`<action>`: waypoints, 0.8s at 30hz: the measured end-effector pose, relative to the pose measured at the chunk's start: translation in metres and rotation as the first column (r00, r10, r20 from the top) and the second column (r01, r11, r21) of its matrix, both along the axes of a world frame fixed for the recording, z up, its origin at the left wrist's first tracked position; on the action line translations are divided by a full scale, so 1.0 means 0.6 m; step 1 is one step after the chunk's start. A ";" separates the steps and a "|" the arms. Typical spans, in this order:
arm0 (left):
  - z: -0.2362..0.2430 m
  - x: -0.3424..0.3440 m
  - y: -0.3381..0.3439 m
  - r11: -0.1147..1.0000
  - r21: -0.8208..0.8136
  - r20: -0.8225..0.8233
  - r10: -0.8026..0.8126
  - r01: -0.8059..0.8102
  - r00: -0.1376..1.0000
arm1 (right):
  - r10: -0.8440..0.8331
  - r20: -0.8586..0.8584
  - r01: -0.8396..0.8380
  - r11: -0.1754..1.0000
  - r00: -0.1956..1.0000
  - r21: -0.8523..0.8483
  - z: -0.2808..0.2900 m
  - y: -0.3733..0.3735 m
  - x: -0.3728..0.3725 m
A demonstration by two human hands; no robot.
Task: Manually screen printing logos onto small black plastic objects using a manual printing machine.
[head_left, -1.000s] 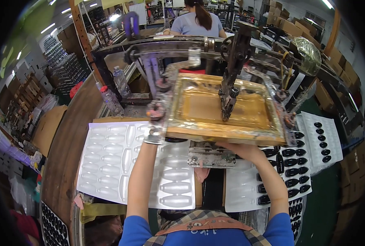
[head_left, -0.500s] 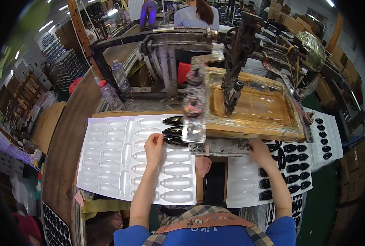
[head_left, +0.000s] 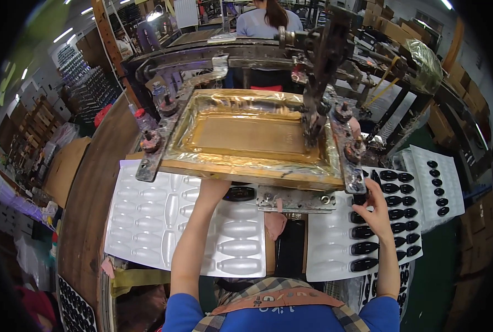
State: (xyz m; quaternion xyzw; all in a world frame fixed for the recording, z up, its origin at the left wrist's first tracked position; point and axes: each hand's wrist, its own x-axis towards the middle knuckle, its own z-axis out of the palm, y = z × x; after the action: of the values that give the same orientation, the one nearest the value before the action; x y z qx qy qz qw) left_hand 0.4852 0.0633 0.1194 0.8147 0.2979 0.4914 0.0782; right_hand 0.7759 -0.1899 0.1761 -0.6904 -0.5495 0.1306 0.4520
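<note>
The left hand (head_left: 214, 189) is tucked under the near edge of the wooden frame (head_left: 246, 172), its fingers hidden, so what is held there cannot be told. Just below the frame's right corner, the right hand (head_left: 376, 210) is curled, thumb and fingertip slightly apart, by a black piece (head_left: 360, 198) — whether it is gripped or only touched cannot be told. The step in hand seems to be the handling of single pieces at the tray; a light pinch and clearance from the frame's corner would be called for by the next move. Below the frame's middle, a metal block (head_left: 296, 202) is partly covered. White trays are set out below it, the left tray (head_left: 170, 235) mostly unfilled, the right tray (head_left: 325, 252) partly filled with black pieces (head_left: 364, 248).
</note>
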 end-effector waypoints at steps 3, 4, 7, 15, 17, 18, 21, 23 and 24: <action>-0.010 0.077 0.060 0.964 -0.194 0.210 -0.143 0.184 0.967 | 0.089 -0.016 -0.088 0.994 0.996 0.072 0.026 0.021 -0.014; -0.019 0.094 0.076 0.918 -0.275 0.319 -0.194 0.286 0.928 | 0.104 -0.005 -0.102 0.988 0.995 0.116 0.024 0.034 -0.015; -0.022 0.112 0.144 0.716 -0.415 0.627 -0.222 0.561 0.747 | 0.093 -0.118 -0.088 0.995 0.989 0.053 0.037 0.084 -0.054; 0.085 -0.002 0.015 0.649 -0.459 0.663 -0.204 0.606 0.720 | 0.282 0.124 -0.242 0.932 0.951 -0.269 0.042 0.159 -0.119; 0.054 -0.055 -0.001 0.724 -0.541 0.604 -0.019 0.428 0.796 | 0.275 0.148 -0.229 0.936 0.950 -0.268 0.040 0.153 -0.126; 0.034 -0.082 -0.015 0.741 -0.559 0.588 0.039 0.372 0.808 | 0.292 0.142 -0.247 0.931 0.946 -0.268 0.045 0.147 -0.127; -0.036 -0.129 -0.057 0.688 -0.680 0.497 0.176 0.255 0.849 | 0.186 0.137 -0.126 0.923 0.973 -0.364 0.025 0.125 -0.097; -0.071 -0.115 -0.075 0.638 -0.727 0.464 0.181 0.256 0.867 | -0.003 0.045 0.005 0.999 0.999 -0.032 -0.045 0.090 -0.016; -0.085 -0.102 -0.083 0.613 -0.751 0.439 0.186 0.245 0.879 | -0.127 0.076 0.119 0.988 0.989 0.102 -0.093 0.083 0.031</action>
State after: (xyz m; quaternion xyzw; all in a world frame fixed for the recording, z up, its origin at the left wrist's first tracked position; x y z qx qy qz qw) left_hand 0.4241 0.0136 0.0685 0.5541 0.4401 0.4921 0.5071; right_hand 0.7946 -0.1402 0.1205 -0.7051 -0.5296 0.0469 0.4692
